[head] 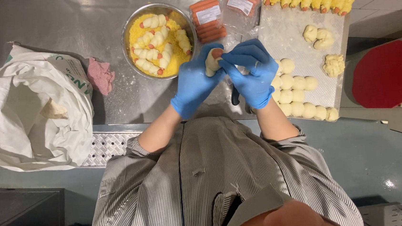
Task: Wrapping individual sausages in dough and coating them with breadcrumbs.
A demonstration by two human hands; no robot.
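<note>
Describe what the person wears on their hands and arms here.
Both the left hand and right hand wear blue disposable gloves that end at the wrist. The forearms are bare. Grey-and-white pinstriped sleeves are rolled up near the elbows. No watch or jewellery shows.

A large white sack (28, 110) stands open at the left, and a pink cloth (100, 76) lies just beside it on the steel counter (84, 22). A red round stool (389, 74) is at the right, near the counter's edge.
</note>
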